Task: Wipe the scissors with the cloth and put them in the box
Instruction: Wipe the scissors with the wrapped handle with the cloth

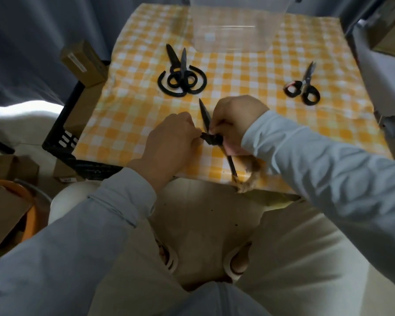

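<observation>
Above the near edge of the yellow checked table [249, 71], both my hands hold a black pair of scissors [206, 117], its blades spread wide. One blade points away from me and the other points back over the table edge. My left hand [171, 137] grips the scissors at their dark middle part. My right hand [237, 117] pinches them from the right and holds a brownish cloth [249, 176] that hangs below it. Two black pairs of scissors [183, 74] lie overlapped at the back left. A red-and-black pair [302, 87] lies at the right. The clear plastic box [233, 30] stands at the far edge.
A black crate [62, 137] with cardboard boxes [84, 62] stands against the table's left side. An orange bucket [30, 201] sits on the floor at the lower left. My knees are under the near edge of the table.
</observation>
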Action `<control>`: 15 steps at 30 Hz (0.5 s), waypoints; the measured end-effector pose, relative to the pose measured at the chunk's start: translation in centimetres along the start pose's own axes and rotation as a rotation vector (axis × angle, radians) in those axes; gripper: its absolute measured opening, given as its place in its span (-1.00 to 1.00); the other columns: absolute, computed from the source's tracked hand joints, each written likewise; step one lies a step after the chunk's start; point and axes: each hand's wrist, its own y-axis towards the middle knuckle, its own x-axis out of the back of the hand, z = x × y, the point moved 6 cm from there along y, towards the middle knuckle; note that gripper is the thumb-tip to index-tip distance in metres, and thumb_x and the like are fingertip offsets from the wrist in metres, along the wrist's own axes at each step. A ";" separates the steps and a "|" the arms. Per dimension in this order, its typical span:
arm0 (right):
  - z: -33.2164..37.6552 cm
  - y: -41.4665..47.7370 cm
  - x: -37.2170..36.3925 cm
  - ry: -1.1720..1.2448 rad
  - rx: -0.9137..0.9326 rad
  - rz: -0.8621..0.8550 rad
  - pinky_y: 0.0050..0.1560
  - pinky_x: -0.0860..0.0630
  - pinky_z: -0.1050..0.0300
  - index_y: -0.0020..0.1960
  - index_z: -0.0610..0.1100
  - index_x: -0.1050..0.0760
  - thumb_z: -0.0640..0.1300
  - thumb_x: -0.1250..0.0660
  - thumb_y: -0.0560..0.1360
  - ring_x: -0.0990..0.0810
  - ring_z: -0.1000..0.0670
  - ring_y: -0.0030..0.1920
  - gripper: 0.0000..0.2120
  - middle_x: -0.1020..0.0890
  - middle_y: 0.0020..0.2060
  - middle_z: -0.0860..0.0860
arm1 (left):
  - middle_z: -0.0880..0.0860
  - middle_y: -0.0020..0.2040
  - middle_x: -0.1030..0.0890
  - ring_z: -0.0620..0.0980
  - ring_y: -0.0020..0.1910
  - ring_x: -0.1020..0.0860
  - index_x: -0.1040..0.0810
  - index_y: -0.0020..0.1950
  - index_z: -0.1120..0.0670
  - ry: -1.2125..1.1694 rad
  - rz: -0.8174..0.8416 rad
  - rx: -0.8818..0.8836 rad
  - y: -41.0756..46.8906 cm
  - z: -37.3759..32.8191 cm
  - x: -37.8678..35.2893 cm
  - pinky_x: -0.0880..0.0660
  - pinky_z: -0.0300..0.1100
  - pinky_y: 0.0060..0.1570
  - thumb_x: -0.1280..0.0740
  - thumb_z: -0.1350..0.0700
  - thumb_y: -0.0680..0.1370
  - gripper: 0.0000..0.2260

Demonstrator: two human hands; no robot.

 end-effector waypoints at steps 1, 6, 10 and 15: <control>0.3 -0.2 -0.1 0.027 0.007 -0.006 0.07 -0.53 0.07 -0.02 -0.01 -0.62 -0.17 -0.42 0.38 -0.58 -0.05 -0.02 -0.81 -0.62 -0.05 0.03 | 0.10 0.14 -0.46 0.11 0.14 -0.38 -0.56 0.25 0.11 -0.005 -0.004 0.003 0.0 0.0 0.0 -0.42 0.00 0.00 -0.17 0.04 0.63 -0.71; -3.3 -1.2 2.3 0.375 -0.249 -0.091 0.15 -0.47 0.11 0.07 -0.12 -0.62 -0.03 -0.27 0.54 -0.58 -0.08 0.07 -0.76 -0.64 0.02 -0.07 | 0.11 0.10 -0.59 0.06 0.05 -0.54 -0.61 0.19 0.12 -0.151 0.036 0.084 0.5 0.3 1.3 -0.44 -0.17 -0.03 -0.31 0.05 0.56 -0.74; -5.5 -4.6 4.8 1.224 -0.333 -0.437 0.08 -0.56 -0.10 -0.27 -0.06 -0.65 -0.36 -0.31 0.43 -0.63 -0.19 -0.07 -0.73 -0.66 -0.17 -0.19 | 0.07 0.04 -0.62 -0.10 -0.03 -0.59 -0.64 0.06 0.19 -0.897 -0.005 0.282 0.6 -1.0 4.1 -0.52 -0.21 0.07 -0.41 0.08 0.48 -0.76; -6.2 -6.7 6.4 1.439 -0.281 -0.464 0.09 -0.56 -0.08 -0.11 -0.24 -0.60 -0.50 -0.29 0.36 -0.62 -0.19 -0.03 -0.76 -0.63 -0.04 -0.26 | 0.08 -0.05 -0.67 -0.07 -0.12 -0.66 -0.63 0.07 0.20 -1.162 -0.019 0.219 0.5 -5.0 5.4 -0.58 -0.27 -0.15 -0.51 0.16 0.39 -0.71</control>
